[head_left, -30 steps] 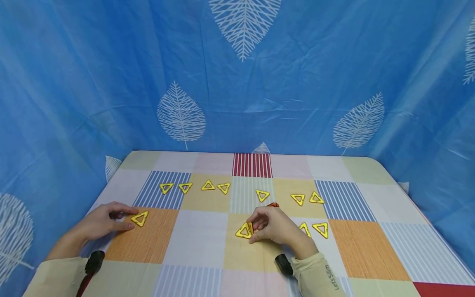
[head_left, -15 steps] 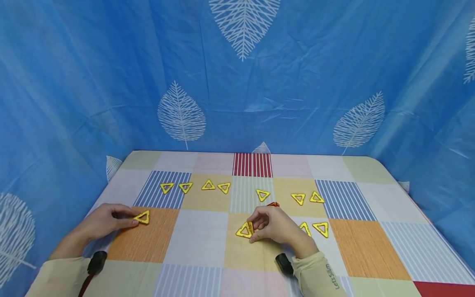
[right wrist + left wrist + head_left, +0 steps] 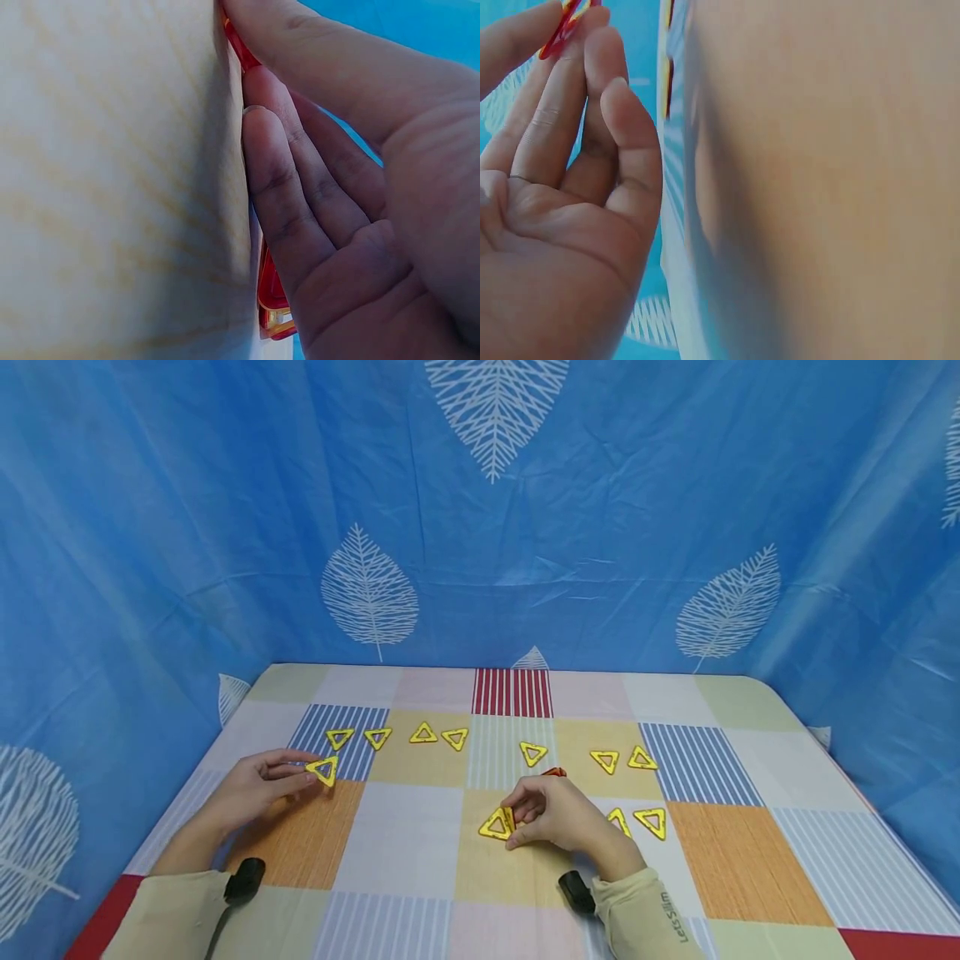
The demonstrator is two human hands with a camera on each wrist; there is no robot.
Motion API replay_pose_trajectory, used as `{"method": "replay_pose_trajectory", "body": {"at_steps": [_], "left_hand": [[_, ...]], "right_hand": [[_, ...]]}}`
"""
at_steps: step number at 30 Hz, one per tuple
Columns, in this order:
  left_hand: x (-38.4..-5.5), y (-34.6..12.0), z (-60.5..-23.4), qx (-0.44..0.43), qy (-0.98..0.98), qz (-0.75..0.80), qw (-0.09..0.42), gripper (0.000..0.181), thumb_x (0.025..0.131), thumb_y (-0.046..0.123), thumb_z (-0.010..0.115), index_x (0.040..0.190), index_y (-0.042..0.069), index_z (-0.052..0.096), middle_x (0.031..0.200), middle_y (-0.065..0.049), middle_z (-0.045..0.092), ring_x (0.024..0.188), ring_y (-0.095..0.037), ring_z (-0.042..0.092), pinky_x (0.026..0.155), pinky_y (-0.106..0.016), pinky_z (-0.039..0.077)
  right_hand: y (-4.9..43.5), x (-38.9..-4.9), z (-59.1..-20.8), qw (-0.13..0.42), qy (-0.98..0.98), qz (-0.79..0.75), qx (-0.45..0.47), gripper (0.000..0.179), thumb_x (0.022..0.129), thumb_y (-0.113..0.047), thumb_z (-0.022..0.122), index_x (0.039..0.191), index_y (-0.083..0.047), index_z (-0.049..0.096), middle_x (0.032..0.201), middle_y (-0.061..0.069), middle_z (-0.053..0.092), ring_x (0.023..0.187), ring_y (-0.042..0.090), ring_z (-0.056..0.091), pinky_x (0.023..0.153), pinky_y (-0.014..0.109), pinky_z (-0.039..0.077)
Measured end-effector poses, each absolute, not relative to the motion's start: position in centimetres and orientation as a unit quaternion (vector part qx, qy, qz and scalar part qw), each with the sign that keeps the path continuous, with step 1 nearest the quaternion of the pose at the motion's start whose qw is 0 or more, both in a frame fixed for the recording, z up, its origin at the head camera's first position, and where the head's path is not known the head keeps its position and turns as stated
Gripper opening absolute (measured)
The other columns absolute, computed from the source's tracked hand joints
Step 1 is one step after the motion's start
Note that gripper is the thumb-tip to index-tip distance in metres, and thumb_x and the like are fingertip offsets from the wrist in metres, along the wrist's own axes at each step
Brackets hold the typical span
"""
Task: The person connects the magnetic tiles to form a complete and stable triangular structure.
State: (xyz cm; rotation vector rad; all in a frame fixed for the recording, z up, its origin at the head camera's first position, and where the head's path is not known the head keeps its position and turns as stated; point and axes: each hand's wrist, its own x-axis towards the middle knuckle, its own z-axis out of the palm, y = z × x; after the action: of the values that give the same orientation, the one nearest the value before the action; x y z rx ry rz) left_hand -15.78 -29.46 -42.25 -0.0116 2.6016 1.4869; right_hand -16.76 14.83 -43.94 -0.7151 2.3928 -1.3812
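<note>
The left hand (image 3: 257,787) had moved upward at lower left, pinching a yellow triangle (image 3: 332,772) by one corner, seemingly leaving edges free. Lower centre, the right hand (image 3: 557,814) pinched a raised piece (image 3: 509,817), perhaps steadying it.

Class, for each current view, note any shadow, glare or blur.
Head: pale sheen on the blue curtain; left wrist: dark shadow across a soft-looking tablecloth, creases crisper on the left hand; right wrist: shadow on the tablecloth beside the right hand.
</note>
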Motion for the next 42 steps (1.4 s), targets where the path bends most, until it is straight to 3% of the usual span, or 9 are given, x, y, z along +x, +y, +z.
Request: {"method": "replay_pose_trajectory", "body": {"at_steps": [12, 17, 26, 42], "left_hand": [[-16.7, -24.1, -41.9, 0.087, 0.835, 0.542, 0.04, 0.038, 0.097, 0.019, 0.07, 0.127, -0.004, 0.063, 0.108, -0.014, 0.068, 0.093, -0.022, 0.064, 0.074, -0.029, 0.051], [-17.2, -21.6, -41.9, 0.127, 0.832, 0.538, 0.05, 0.035, 0.095, 0.016, 0.072, 0.125, -0.002, 0.067, 0.102, -0.01, 0.069, 0.088, -0.028, 0.063, 0.067, -0.032, 0.051], [-17.8, -16.8, -41.8, 0.147, 0.87, 0.466, 0.057, 0.026, 0.092, 0.016, 0.075, 0.118, 0.012, 0.076, 0.096, 0.004, 0.069, 0.083, -0.02, 0.059, 0.068, -0.032, 0.049], [-18.0, -9.9, -42.7, 0.257, 0.842, 0.459, 0.119, 0.02, 0.094, 0.015, 0.074, 0.112, 0.01, 0.077, 0.098, 0.008, 0.073, 0.091, -0.009, 0.066, 0.081, -0.035, 0.053]], "right_hand": [[14.9, -17.0, -43.9, 0.141, 0.833, -0.472, -0.253, 0.037, 0.068, -0.01, 0.094, 0.099, -0.008, 0.073, 0.086, 0.0, 0.069, 0.078, 0.016, 0.063, 0.071, 0.026, 0.053], [14.9, -17.0, -43.9, 0.141, 0.835, -0.47, -0.25, 0.037, 0.068, -0.01, 0.094, 0.099, -0.007, 0.073, 0.087, 0.0, 0.069, 0.078, 0.016, 0.063, 0.071, 0.026, 0.053], [14.8, -17.1, -43.9, 0.139, 0.829, -0.477, -0.256, 0.037, 0.068, -0.009, 0.094, 0.098, -0.007, 0.073, 0.086, -0.001, 0.069, 0.077, 0.016, 0.063, 0.07, 0.026, 0.053], [14.8, -17.3, -44.0, 0.139, 0.833, -0.47, -0.255, 0.037, 0.071, -0.011, 0.093, 0.102, -0.007, 0.072, 0.086, -0.003, 0.068, 0.078, 0.015, 0.066, 0.071, 0.028, 0.055]]}}
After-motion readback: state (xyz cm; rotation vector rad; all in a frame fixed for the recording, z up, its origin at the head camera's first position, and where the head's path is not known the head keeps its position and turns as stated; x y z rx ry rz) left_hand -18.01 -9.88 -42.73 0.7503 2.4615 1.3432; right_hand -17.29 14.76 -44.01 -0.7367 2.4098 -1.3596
